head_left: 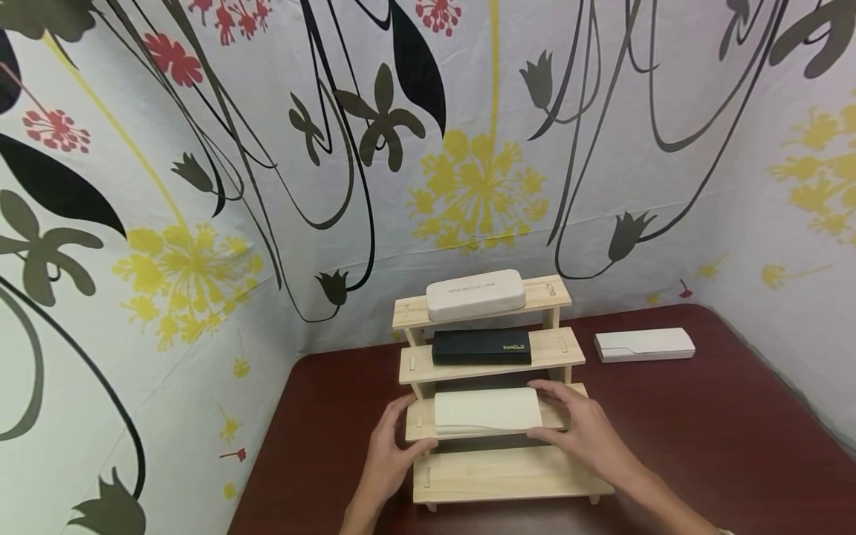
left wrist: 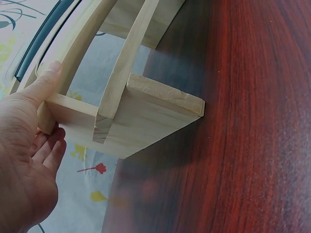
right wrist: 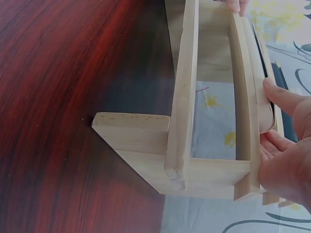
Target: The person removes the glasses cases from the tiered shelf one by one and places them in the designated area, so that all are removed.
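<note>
Right hand (head_left: pixel 583 428) around end of cream case (head_left: pixel 487 410)

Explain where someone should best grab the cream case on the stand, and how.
Grip the cream case probably by its right end, from the right, thumb in front, fingers behind: it lies lengthwise on its shelf, and the right hand spans that narrow end.

The rack (head_left: pixel 508 475) is pale yellow wood. The lowest case (head_left: pixel 488 410) is cream, the middle case (head_left: pixel 468 348) black with gold lettering, the top case (head_left: pixel 476 299) off-white with grey lettering, the loose case (head_left: pixel 645 346) white. Dark grain streaks the red-brown table (left wrist: pixel 262 145). Yellow, red, black and grey-green plants pattern the white cloth (head_left: pixel 267 223).
</note>
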`<state>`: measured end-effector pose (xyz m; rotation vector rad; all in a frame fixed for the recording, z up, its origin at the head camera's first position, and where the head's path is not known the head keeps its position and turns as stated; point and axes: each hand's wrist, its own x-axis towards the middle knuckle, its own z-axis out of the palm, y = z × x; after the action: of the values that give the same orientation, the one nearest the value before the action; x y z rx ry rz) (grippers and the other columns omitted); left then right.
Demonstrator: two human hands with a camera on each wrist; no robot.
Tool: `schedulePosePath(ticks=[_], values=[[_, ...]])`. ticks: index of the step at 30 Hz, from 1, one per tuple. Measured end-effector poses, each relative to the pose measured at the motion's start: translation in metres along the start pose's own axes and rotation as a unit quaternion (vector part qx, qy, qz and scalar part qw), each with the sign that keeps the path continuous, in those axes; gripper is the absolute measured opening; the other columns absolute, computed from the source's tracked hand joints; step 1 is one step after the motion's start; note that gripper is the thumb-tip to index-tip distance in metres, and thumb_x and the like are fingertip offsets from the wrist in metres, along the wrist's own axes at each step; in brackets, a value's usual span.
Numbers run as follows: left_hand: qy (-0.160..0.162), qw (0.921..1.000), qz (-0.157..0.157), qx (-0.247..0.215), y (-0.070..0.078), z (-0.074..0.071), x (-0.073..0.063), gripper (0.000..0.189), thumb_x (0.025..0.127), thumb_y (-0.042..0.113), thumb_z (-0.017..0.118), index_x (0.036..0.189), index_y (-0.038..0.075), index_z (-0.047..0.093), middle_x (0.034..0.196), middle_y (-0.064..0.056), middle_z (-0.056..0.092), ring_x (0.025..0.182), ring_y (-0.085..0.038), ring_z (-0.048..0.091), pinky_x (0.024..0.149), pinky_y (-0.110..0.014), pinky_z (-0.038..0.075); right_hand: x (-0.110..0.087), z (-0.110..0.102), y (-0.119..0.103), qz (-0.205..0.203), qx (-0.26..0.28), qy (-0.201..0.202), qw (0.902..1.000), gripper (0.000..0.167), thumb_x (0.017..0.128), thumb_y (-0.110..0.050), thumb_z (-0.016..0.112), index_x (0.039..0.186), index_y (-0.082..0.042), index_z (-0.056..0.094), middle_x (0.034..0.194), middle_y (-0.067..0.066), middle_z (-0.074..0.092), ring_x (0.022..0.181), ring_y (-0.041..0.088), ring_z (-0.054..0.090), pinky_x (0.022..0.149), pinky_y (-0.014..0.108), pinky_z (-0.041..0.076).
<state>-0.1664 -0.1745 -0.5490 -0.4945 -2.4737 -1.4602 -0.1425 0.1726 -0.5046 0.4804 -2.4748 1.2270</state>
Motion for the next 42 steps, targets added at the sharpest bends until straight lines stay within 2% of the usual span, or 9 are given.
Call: schedulePosePath(ticks=[6,11,18,22,29,35,42], values=[[-0.001,0.9999,-0.006,-0.012,0.0019,-0.0006,-0.0005,0.078,0.084,0.029,0.093,0.151,0.018,0.056,0.149,-0.002,0.058,0.142,-0.027,0.051,0.12,-0.053,0.038,0.0011,-0.0026,-0.0011,0.007,0.0,-0.03,0.9995,0.082,0.076,-0.02,0.098,0.147,-0.003,0.06,0.141,0.017,0.067,0.127,0.038,0.064,0.1,0.061,0.053],[0.006,0.9996,-0.004,-0.028,0.0029,0.0001,-0.0007,0.077,0.082,0.027,0.094,0.149,0.019,0.058,0.148,0.0,0.059,0.142,-0.027,0.052,0.12,-0.055,0.038,0.0019,-0.0009,0.0005,0.0,-0.017,-0.025,0.9995,0.076,0.075,-0.017,0.099,0.142,-0.005,0.066,0.136,0.012,0.07,0.123,0.033,0.066,0.097,0.057,0.056],[-0.001,0.9998,-0.004,-0.018,0.0017,0.0002,-0.0014,0.078,0.084,0.029,0.093,0.151,0.017,0.056,0.148,-0.003,0.058,0.141,-0.027,0.052,0.12,-0.05,0.04,0.0016,-0.0006,0.001,0.002,-0.017,-0.02,0.9997,0.074,0.073,-0.015,0.1,0.139,-0.009,0.067,0.131,0.008,0.072,0.115,0.027,0.069,0.096,0.053,0.056],[-0.007,0.9996,-0.018,-0.019,0.0006,-0.0002,-0.0013,0.079,0.084,0.033,0.093,0.152,0.019,0.055,0.15,0.0,0.057,0.142,-0.024,0.051,0.121,-0.049,0.038,0.0015,-0.0023,-0.0001,0.006,-0.016,-0.026,0.9995,0.075,0.074,-0.017,0.099,0.141,-0.009,0.065,0.132,0.009,0.072,0.117,0.028,0.068,0.097,0.056,0.055],[-0.003,0.9997,-0.018,-0.019,0.0016,-0.0008,-0.0005,0.078,0.084,0.032,0.093,0.151,0.019,0.056,0.149,0.0,0.057,0.142,-0.026,0.051,0.12,-0.052,0.039,0.0018,-0.0025,0.0,0.011,-0.014,-0.037,0.9992,0.077,0.078,-0.026,0.097,0.144,-0.008,0.063,0.138,0.01,0.069,0.125,0.034,0.064,0.099,0.06,0.053],[0.0,0.9994,-0.02,-0.026,0.0009,-0.0003,-0.0004,0.077,0.083,0.031,0.094,0.15,0.02,0.057,0.148,0.002,0.058,0.142,-0.025,0.051,0.12,-0.055,0.037,0.002,-0.0011,-0.0002,0.013,-0.014,-0.028,0.9994,0.073,0.078,-0.024,0.098,0.141,-0.01,0.066,0.133,0.007,0.072,0.12,0.029,0.067,0.097,0.056,0.055],[-0.005,0.9996,-0.02,-0.02,0.001,-0.0011,-0.0005,0.08,0.082,0.034,0.094,0.151,0.021,0.056,0.15,0.003,0.057,0.144,-0.023,0.05,0.121,-0.053,0.038,0.0034,-0.0017,-0.0002,0.026,-0.012,-0.032,0.9991,0.072,0.076,-0.021,0.098,0.14,-0.01,0.066,0.131,0.008,0.072,0.116,0.026,0.068,0.096,0.054,0.055]])
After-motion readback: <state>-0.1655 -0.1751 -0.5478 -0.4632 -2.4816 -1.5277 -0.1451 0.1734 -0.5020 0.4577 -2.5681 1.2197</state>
